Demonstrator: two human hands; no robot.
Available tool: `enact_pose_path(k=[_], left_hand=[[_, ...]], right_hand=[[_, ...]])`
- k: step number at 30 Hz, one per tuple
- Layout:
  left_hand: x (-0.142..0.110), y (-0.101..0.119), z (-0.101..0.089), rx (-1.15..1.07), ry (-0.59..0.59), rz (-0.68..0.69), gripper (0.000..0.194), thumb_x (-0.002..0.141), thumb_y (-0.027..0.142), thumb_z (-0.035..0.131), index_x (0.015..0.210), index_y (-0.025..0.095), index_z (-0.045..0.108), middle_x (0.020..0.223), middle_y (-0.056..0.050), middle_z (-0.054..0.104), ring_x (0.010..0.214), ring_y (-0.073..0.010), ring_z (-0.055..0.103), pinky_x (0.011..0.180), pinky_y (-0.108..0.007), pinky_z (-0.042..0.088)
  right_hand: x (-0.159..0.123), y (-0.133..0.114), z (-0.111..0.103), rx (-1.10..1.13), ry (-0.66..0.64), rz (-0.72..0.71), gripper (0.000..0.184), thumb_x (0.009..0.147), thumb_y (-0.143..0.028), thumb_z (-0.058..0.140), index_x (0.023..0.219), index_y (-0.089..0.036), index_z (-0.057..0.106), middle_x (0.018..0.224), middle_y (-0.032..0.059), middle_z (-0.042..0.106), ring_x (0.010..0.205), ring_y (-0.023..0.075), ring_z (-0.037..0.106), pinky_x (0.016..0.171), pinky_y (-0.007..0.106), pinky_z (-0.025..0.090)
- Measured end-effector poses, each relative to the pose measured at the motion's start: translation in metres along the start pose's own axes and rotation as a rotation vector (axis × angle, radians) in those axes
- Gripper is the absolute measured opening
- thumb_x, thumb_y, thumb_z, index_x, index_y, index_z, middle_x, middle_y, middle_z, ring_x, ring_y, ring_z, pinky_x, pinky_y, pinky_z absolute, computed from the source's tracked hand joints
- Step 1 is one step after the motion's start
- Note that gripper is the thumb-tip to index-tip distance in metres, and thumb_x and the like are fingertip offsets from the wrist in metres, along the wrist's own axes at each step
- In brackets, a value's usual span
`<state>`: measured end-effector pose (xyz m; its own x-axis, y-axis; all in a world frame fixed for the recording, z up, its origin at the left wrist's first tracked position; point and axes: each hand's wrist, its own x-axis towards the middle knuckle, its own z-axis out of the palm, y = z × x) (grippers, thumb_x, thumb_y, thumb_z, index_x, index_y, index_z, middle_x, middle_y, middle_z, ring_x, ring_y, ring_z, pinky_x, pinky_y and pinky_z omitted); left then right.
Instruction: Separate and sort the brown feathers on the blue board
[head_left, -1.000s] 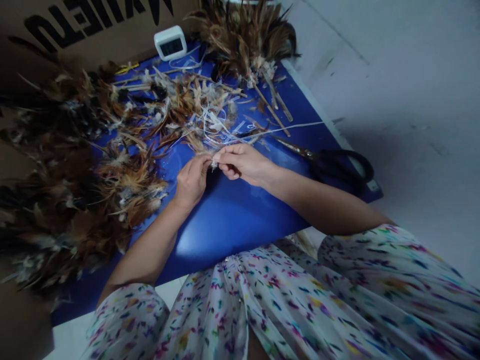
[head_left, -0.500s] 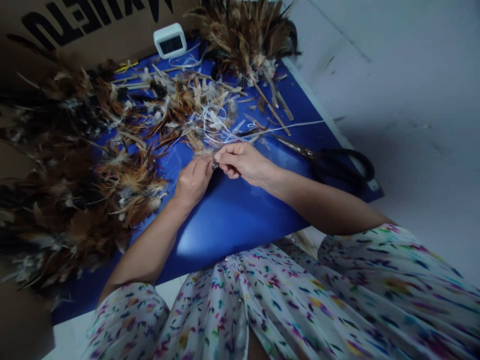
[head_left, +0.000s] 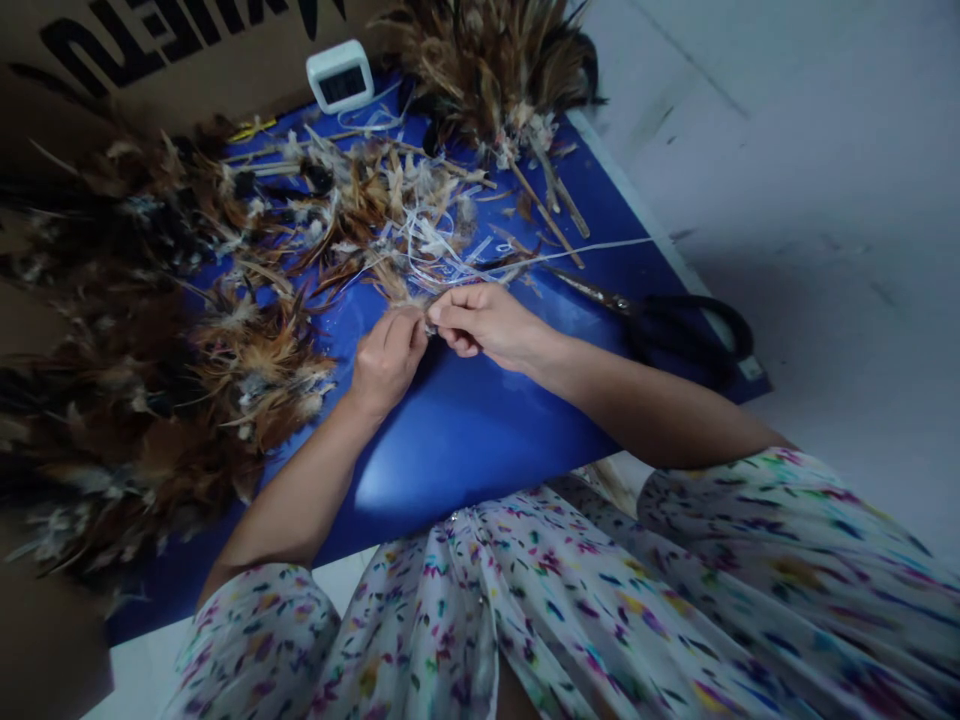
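Note:
My left hand (head_left: 388, 365) is closed on a small bunch of brown feathers (head_left: 399, 284), whose tips stick out above its fingers. A greyish, fluffy end of the bunch shows between the two hands. Right against it, my right hand (head_left: 487, 320) is closed in a pinch, thumb on forefinger. What the right fingertips grip is too small to make out. Just beyond the hands lies a tangle of white plastic strips (head_left: 431, 240). Among loose brown and white feathers (head_left: 367, 195), these strips spread over the blue tabletop (head_left: 465, 430).
Black-handled scissors (head_left: 675, 320) lie at the right edge. Large feather heaps (head_left: 150, 440) cover the left side. At the back stand a white digital timer (head_left: 340, 77), a cardboard box (head_left: 195, 80) and a big feather bundle (head_left: 487, 60) near thin sticks (head_left: 551, 220).
Both hands stay together in nearly the same place, still closed. The view has shifted very slightly; nothing else has visibly moved.

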<state>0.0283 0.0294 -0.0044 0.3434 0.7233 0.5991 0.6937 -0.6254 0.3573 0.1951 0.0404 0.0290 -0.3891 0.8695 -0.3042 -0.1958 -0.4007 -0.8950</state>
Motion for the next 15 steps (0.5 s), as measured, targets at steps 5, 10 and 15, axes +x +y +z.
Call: enact_pose_path(k=[5, 10, 15], left_hand=[[0.0021, 0.0053, -0.0021, -0.027, 0.046, -0.126, 0.017, 0.092, 0.027, 0.048, 0.089, 0.018, 0.061, 0.082, -0.005, 0.069, 0.076, -0.0127, 0.064, 0.074, -0.024, 0.049], [0.0009, 0.0057, -0.0025, -0.095, 0.064, -0.249, 0.019, 0.092, 0.032, 0.049, 0.091, 0.018, 0.061, 0.08, -0.003, 0.068, 0.07, -0.012, 0.062, 0.07, -0.024, 0.048], [-0.0006, 0.0031, 0.0008, -0.229, 0.085, -0.386, 0.022, 0.093, 0.036, 0.047, 0.091, 0.018, 0.058, 0.077, -0.001, 0.067, 0.066, -0.0101, 0.063, 0.066, -0.023, 0.049]], right_hand=[[-0.0002, -0.0022, -0.0013, 0.001, -0.008, 0.008, 0.02, 0.087, -0.014, 0.059, 0.067, -0.013, 0.054, 0.048, -0.005, 0.05, 0.037, 0.0025, 0.039, 0.034, 0.015, 0.028], [0.0012, -0.0017, -0.0031, 0.006, -0.019, 0.004, 0.023, 0.085, -0.023, 0.065, 0.067, -0.014, 0.054, 0.048, -0.0053, 0.051, 0.038, 0.002, 0.039, 0.035, 0.015, 0.029], [0.0023, 0.0004, -0.0045, -0.025, -0.012, -0.005, 0.026, 0.085, -0.022, 0.065, 0.063, -0.014, 0.053, 0.048, -0.005, 0.052, 0.037, 0.0021, 0.039, 0.034, 0.014, 0.029]])
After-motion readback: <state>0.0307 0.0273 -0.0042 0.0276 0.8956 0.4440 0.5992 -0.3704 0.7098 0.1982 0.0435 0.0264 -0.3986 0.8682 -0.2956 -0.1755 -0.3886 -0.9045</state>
